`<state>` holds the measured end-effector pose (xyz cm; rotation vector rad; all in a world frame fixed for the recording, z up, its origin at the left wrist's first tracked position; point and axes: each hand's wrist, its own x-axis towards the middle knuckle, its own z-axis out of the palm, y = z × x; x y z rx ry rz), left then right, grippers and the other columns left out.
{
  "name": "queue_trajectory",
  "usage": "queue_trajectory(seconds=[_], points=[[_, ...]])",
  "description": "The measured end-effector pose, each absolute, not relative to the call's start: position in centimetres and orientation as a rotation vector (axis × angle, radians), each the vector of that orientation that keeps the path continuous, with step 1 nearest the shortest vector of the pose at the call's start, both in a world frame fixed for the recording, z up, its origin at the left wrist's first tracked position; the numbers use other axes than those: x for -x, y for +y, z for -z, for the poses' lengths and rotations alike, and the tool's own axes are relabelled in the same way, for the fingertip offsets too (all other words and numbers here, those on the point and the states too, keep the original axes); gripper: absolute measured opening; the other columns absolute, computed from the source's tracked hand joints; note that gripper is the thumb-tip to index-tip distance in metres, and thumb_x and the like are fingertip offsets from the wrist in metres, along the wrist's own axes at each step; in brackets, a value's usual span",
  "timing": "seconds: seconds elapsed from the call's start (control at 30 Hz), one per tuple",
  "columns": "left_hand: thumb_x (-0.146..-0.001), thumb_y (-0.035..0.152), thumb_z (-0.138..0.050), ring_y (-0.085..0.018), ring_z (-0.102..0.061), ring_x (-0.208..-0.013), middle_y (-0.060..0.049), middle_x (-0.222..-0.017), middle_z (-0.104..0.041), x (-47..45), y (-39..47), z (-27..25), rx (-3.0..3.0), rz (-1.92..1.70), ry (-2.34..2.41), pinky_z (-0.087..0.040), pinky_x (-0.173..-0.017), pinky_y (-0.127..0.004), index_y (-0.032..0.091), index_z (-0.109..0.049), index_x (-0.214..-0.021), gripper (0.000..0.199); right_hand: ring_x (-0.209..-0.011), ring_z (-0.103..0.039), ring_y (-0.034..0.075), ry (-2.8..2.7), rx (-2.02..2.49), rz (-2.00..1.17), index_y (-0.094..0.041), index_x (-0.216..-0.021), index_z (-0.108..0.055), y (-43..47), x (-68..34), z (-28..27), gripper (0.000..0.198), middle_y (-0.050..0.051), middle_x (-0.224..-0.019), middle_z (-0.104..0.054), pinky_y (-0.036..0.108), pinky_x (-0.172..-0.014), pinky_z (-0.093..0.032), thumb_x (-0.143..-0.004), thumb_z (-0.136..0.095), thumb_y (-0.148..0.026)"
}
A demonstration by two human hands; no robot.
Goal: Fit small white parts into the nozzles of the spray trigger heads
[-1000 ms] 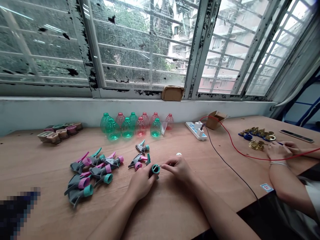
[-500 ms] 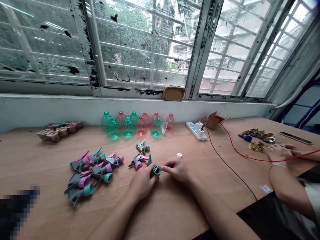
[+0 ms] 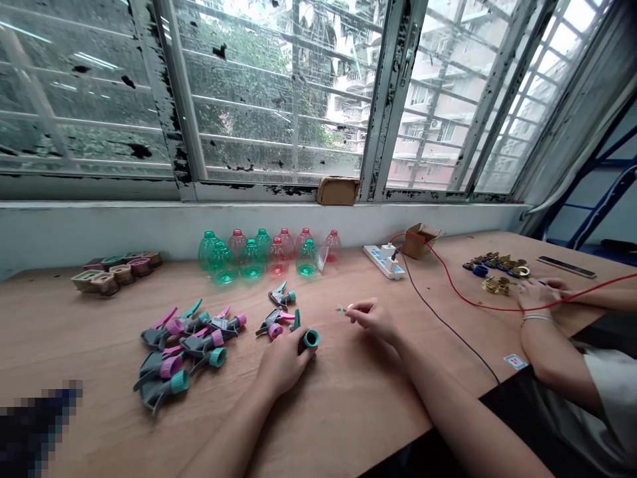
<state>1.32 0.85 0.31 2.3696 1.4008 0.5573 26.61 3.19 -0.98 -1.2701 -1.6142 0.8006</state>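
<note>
Sprayer (image 3: 315, 339) in left grip (image 3: 281, 362)

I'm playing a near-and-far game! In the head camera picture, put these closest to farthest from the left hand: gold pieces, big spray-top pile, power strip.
From the left hand:
1. Spray-top pile, just to its left.
2. Power strip, ahead and to its right.
3. Gold pieces, far off to the right.

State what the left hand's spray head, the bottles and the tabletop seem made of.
Spray head: probably matte moulded plastic, given its flat, opaque colours.
Bottles: glossy, tinted green or red, transparent; likely plastic, though glass isn't ruled out.
Tabletop: wood or wood veneer, low sheen, with visible grain.
</note>
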Motion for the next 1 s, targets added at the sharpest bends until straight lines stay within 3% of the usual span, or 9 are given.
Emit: queue_trajectory(seconds=[0.07,0.3,0.8,1.0], points=[[-0.085,0.035,-0.051,-0.017,-0.058,-0.074,-0.002,-0.085,-0.065,-1.4,0.9,-0.3,-2.378,-0.545,1.42,-0.031,-0.058,-0.024,0.023,-0.058,-0.087,0.014,-0.045,-0.038,0.007,-1.599,1.36,-0.804,-0.011,-0.077,-0.073,3.6,-29.1,0.8,0.044,0.003,-0.06,-0.061,0.02,-0.042,-0.028,-0.074,-0.062,-0.053],[-0.084,0.037,-0.052,-0.018,-0.059,-0.077,-0.004,-0.088,-0.065,-1.4,1.0,0.0,-2.374,-0.524,1.447,-0.03,-0.058,-0.024,0.024,-0.06,-0.091,0.017,-0.045,-0.039,0.007,-1.748,1.642,-0.687,-0.01,-0.068,-0.072,5.2,-34.4,1.0,0.049,0.002,-0.055,-0.058,0.021,-0.043,-0.026,-0.069,-0.062,-0.057],[-0.084,0.035,-0.051,-0.018,-0.059,-0.076,-0.003,-0.086,-0.067,-1.3,0.9,-0.2,-2.39,-0.539,1.422,-0.028,-0.057,-0.025,0.023,-0.059,-0.085,0.014,-0.045,-0.046,0.01,-1.94,1.805,-0.485,-0.013,-0.067,-0.074,6.7,-32.7,0.5,0.038,0.004,-0.055,-0.064,0.022,-0.043,-0.028,-0.075,-0.059,-0.047],[-0.084,0.035,-0.051,-0.019,-0.059,-0.077,-0.002,-0.086,-0.068,-1.3,0.9,-0.1,-2.385,-0.53,1.437,-0.027,-0.057,-0.025,0.023,-0.059,-0.088,0.014,-0.053,-0.051,0.012,-2.213,1.892,-0.056,-0.016,-0.067,-0.073,6.2,-31.3,-1.5,0.041,0.007,-0.061,-0.066,0.023,-0.048,-0.026,-0.08,-0.056,-0.05]])
